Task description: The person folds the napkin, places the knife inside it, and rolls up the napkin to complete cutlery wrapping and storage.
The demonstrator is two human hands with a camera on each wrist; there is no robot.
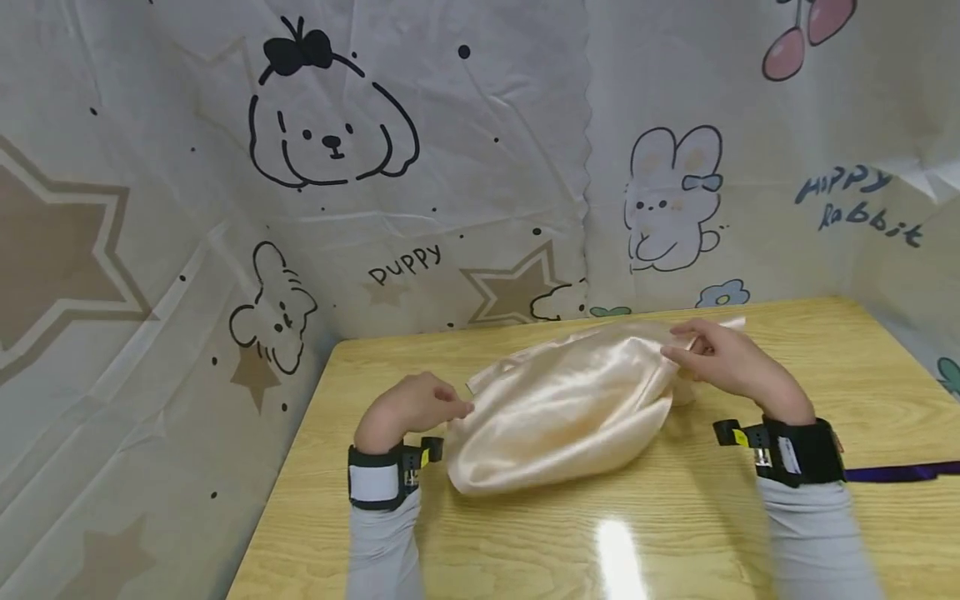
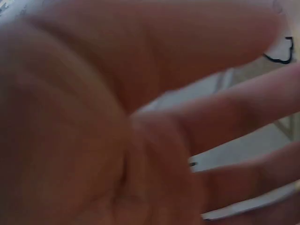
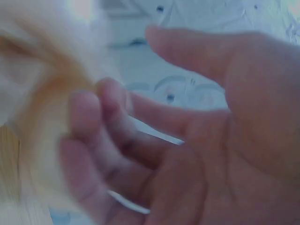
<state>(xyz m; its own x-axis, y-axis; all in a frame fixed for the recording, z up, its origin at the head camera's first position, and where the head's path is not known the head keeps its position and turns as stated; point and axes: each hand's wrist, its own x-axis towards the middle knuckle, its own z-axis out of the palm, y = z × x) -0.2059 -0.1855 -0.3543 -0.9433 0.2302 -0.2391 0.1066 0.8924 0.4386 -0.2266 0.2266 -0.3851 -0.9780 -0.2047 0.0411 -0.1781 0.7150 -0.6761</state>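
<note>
A pale backdrop (image 1: 487, 200), printed with a puppy (image 1: 332, 143), a rabbit (image 1: 675, 225) and brown stars (image 1: 517, 287), rises behind a wood-grain table (image 1: 525, 550), where a streak of light shines in the foreground. Across the middle of the table billows a glossy peach cloth (image 1: 562, 408), creased toward its right end, its rounded lower edge bulging toward the person. Two light grey sleeves (image 1: 817, 533) reach in from the bottom of the head view, well apart. The right hand (image 1: 731, 358) meets the upper right end of the cloth, a pale corner jutting out just beyond it; in the blurred right wrist view, the fingers bend against the fabric while the thumb stands away, and whether they grip it cannot be told. The left hand (image 1: 412, 404) reaches to the opposite edge, fingertips at the cloth; the left wrist view shows it loose, thumb and fingers spread with a gap between them and their far ends partly out of frame. A black wristband (image 1: 806, 450) circles each wrist, and a narrow purple strap (image 1: 900, 472) lies on the table at right.
</note>
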